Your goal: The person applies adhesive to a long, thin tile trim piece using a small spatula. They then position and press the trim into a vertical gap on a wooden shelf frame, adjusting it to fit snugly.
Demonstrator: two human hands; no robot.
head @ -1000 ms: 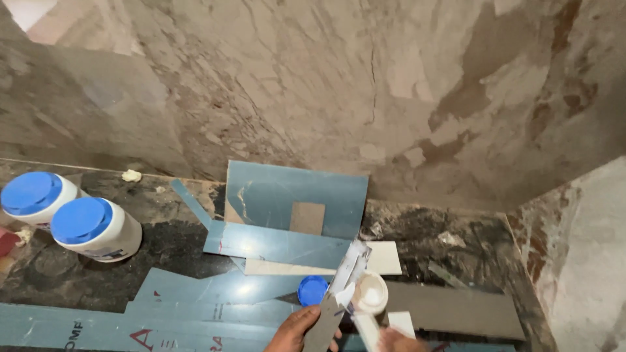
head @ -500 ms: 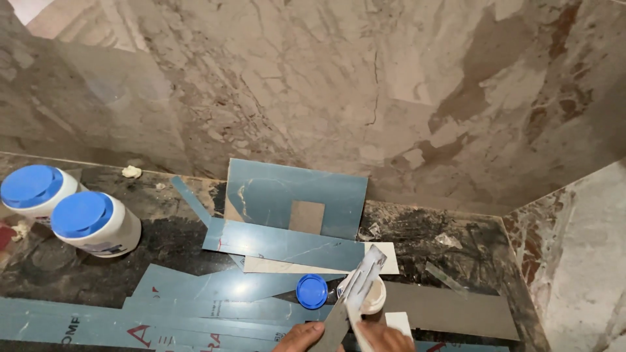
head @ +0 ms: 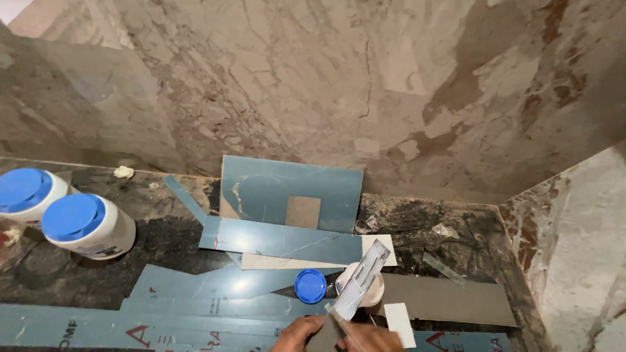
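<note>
Marble floor: putty knife rises from the grip over an open tub.

A putty knife with a flat metal blade smeared in pale paste stands tilted, blade tip pointing up and to the right, handle end low at the near edge. Just behind the blade sits a small open white tub of paste, upright on the dark stone floor. Its round blue lid lies flat just left of it, on a blue-filmed strip
</note>
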